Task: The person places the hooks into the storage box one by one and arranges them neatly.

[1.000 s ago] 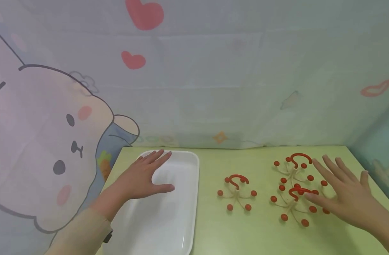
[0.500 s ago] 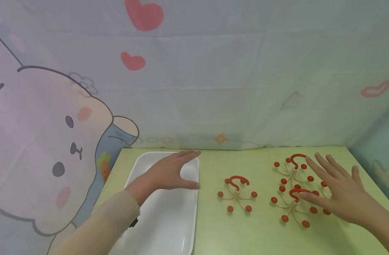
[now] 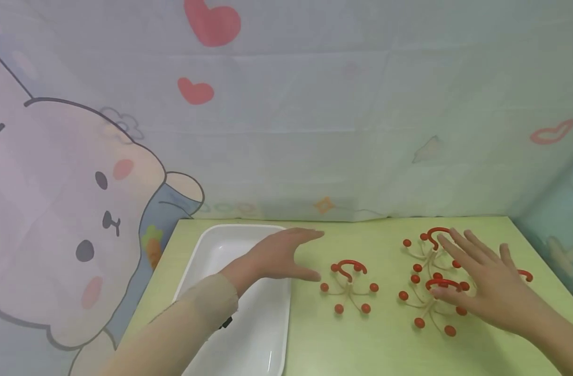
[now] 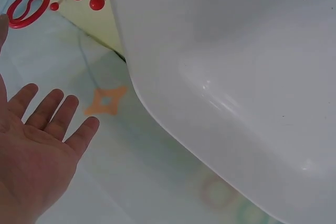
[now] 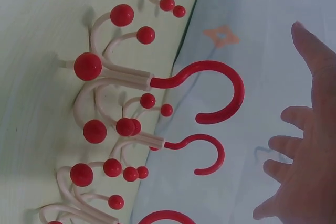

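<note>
Nearest to my left hand (image 3: 278, 256) is a single hanger (image 3: 349, 289) with a red hook on top and beige arms tipped with red balls. The hand is held over the right rim of a white tray (image 3: 251, 344), thumb and fingers spread apart, holding nothing. My right hand (image 3: 495, 287) hovers with spread fingers over several more such hangers, among them a front one (image 3: 429, 308) and a back one (image 3: 432, 256). In the right wrist view, a hanger (image 5: 123, 77) stands apart from the hand. Another hanger's red hook (image 3: 527, 275) shows behind the right hand, the rest hidden.
The hangers stand on a pale green table (image 3: 329, 350). Behind it hangs a printed cloth (image 3: 305, 120) with hearts and a rabbit, and cloth also borders the right side. The left forearm crosses above the tray.
My left hand has moved right, from above the tray toward the single hanger. The right hand has drifted slightly left, uncovering a red hook behind it. The hangers and tray have stayed put.
</note>
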A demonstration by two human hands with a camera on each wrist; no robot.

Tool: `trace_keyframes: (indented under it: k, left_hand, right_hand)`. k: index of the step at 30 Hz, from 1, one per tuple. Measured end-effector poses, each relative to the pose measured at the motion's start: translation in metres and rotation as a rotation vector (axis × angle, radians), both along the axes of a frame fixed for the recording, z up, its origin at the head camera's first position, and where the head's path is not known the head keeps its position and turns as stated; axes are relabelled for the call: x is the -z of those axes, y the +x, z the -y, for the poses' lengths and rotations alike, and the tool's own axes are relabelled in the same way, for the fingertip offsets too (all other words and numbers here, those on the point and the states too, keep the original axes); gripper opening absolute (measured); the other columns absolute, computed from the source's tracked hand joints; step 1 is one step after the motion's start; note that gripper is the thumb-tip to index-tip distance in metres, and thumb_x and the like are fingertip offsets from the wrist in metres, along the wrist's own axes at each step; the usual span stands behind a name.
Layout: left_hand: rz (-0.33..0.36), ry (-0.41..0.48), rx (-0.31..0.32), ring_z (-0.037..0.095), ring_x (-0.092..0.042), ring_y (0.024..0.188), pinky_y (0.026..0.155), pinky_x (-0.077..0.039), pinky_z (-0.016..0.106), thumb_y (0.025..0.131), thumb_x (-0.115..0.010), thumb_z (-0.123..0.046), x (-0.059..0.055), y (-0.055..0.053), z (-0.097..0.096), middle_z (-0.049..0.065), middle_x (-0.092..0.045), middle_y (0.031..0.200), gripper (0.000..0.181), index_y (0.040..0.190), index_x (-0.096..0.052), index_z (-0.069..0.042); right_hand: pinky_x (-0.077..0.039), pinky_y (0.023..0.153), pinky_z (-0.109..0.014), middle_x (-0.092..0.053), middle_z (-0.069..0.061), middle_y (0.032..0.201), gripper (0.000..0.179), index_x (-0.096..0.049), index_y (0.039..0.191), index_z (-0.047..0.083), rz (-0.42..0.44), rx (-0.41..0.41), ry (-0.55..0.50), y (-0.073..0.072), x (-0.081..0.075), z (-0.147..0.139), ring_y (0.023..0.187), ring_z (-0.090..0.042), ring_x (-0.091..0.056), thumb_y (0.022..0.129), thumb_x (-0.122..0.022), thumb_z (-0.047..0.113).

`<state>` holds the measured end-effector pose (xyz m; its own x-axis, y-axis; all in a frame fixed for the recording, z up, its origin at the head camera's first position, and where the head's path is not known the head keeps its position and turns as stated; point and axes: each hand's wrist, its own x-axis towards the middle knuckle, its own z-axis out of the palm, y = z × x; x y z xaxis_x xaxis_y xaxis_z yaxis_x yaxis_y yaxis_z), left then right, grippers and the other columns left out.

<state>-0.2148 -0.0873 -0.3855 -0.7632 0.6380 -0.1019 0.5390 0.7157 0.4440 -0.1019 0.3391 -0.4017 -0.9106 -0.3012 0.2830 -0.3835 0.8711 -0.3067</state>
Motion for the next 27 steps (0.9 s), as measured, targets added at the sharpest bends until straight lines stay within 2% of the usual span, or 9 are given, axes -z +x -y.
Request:
trace_keyframes:
  k: [5, 10, 15, 20, 23, 27]
  left_hand:
    - [0.012, -0.012, -0.008, 0.023, -0.04, 0.155, 0.123, -0.04, 0.049, 0.086, -0.083, -0.059, 0.0, -0.001, 0.001, -0.006, -0.044, 0.167, 0.091, 0.164, -0.044, -0.034]
    - [-0.019, -0.057, -0.033, 0.025, -0.042, 0.154, 0.122, -0.041, 0.05, 0.086, -0.084, -0.058, -0.001, -0.005, 0.018, -0.004, -0.046, 0.166, 0.089, 0.163, -0.047, -0.031]
    - [-0.032, -0.098, -0.074, 0.028, -0.042, 0.154, 0.122, -0.04, 0.053, 0.086, -0.085, -0.058, -0.005, -0.007, 0.045, -0.001, -0.046, 0.166, 0.089, 0.162, -0.048, -0.029]
    - [-0.053, -0.104, -0.113, 0.032, -0.043, 0.153, 0.121, -0.041, 0.056, 0.086, -0.085, -0.058, -0.009, -0.006, 0.076, 0.003, -0.047, 0.166, 0.089, 0.162, -0.049, -0.027]
    - [-0.074, -0.101, -0.135, 0.035, -0.044, 0.152, 0.12, -0.041, 0.058, 0.086, -0.085, -0.057, -0.01, -0.003, 0.097, 0.005, -0.048, 0.165, 0.089, 0.161, -0.05, -0.024]
    - [-0.09, -0.101, -0.168, 0.04, -0.045, 0.15, 0.118, -0.042, 0.062, 0.087, -0.086, -0.055, -0.012, 0.003, 0.125, 0.01, -0.049, 0.164, 0.089, 0.16, -0.051, -0.019]
  right_hand:
    - [0.015, 0.12, -0.078, -0.03, -0.019, 0.173, 0.104, -0.031, 0.17, 0.022, -0.005, -0.032, -0.032, -0.001, 0.0, 0.007, 0.164, -0.039, -0.013, 0.087, -0.089, 0.044]
    - [0.011, 0.124, -0.074, -0.036, -0.018, 0.17, 0.104, -0.033, 0.17, 0.021, -0.011, -0.068, -0.055, -0.006, -0.003, 0.018, 0.162, -0.036, -0.021, 0.086, -0.09, 0.044]
    - [0.006, 0.129, -0.067, -0.041, -0.017, 0.167, 0.1, -0.037, 0.168, 0.019, -0.002, -0.102, -0.065, -0.011, -0.006, 0.034, 0.155, -0.04, -0.032, 0.086, -0.089, 0.046]
    - [0.001, 0.132, -0.06, -0.042, -0.016, 0.167, 0.097, -0.041, 0.166, 0.018, 0.01, -0.132, -0.07, -0.017, -0.008, 0.049, 0.154, -0.041, -0.034, 0.087, -0.088, 0.049]
    - [-0.008, 0.132, -0.061, -0.044, -0.013, 0.166, 0.093, -0.043, 0.164, 0.017, 0.021, -0.145, -0.079, -0.021, -0.009, 0.059, 0.154, -0.041, -0.035, 0.089, -0.086, 0.05]
    - [-0.028, 0.123, -0.07, -0.045, -0.007, 0.166, 0.089, -0.046, 0.163, 0.021, 0.076, -0.141, -0.099, -0.026, -0.008, 0.072, 0.153, -0.04, -0.037, 0.09, -0.083, 0.056]
